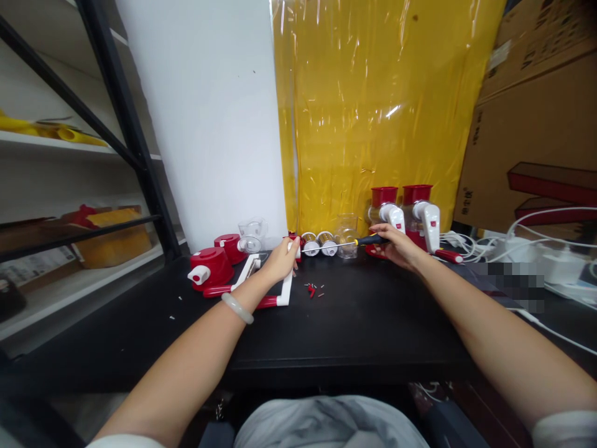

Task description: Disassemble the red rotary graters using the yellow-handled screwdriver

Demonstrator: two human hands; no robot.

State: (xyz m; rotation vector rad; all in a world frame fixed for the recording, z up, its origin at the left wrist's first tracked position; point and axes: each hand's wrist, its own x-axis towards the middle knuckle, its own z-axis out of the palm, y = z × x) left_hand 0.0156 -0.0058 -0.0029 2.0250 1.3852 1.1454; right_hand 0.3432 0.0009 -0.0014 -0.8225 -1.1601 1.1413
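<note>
A long screwdriver with a thin metal shaft and black-and-yellow handle (368, 240) spans the gap between two bare hands, above a black tabletop (364, 330).
The right hand (398, 246) pinches its handle; the left hand's (281, 260) fingers close around a small white cylindrical part (296, 249), which the shaft's tip meets or nearly meets. Small red pieces and screws (312, 290) lie nearer the table's front edge.

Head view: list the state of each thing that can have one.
Left hand: closed around white piece
Right hand: closed on screwdriver
Screwdriver: held, pointing toward white piece
Loose cranks: lying on the table
Small parts: scattered loose
Drums: side by side, ends facing camera
Red-topped machines: upright
White cables: loosely tangled
</note>
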